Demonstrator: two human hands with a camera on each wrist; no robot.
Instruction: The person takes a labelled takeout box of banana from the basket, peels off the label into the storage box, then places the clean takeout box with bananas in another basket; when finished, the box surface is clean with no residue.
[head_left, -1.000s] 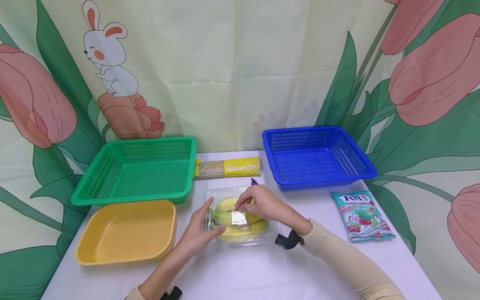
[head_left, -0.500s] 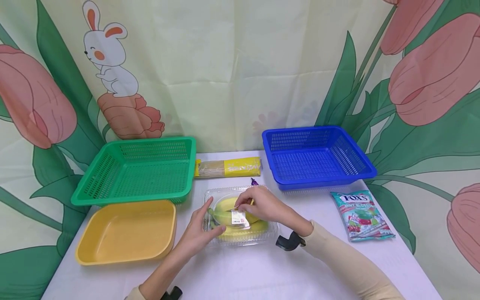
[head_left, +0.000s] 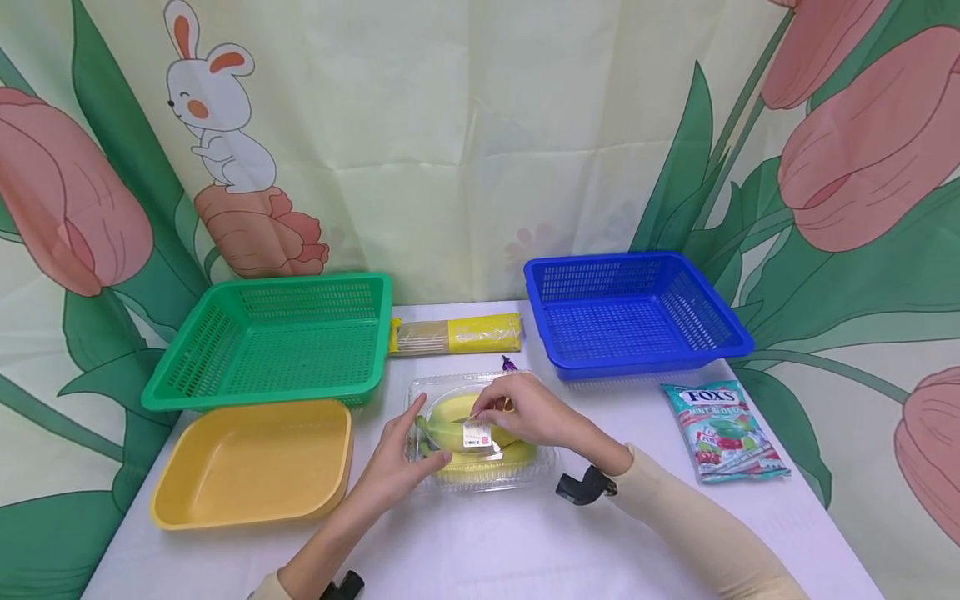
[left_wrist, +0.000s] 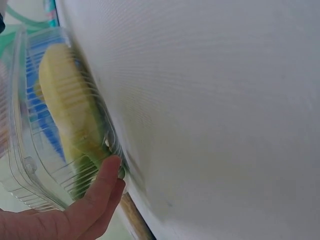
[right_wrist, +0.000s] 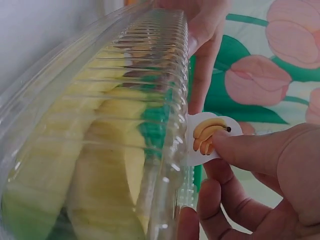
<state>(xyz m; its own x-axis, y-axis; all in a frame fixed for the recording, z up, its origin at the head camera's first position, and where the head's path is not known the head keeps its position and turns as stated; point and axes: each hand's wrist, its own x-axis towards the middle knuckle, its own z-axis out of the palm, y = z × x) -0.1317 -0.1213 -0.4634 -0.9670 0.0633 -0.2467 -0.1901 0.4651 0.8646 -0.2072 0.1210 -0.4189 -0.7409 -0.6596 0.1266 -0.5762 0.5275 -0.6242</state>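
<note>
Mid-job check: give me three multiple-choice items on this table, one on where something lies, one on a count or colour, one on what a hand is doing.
1. Where does the noodle packet lie?
A. between the green basket and the blue basket
B. in the yellow tray
C. on the candy bag

2. How many mesh baskets stand on the table?
A. one
B. two
C. three

3. What does the right hand do?
A. lies flat on the table
B. pinches the label on the clear banana box
C. holds the candy bag

Answers: 1 A, the packet sits in the gap between them. 2 B, one green and one blue. 3 B, thumb and finger meet on the sticker while the left hand steadies the box.
</note>
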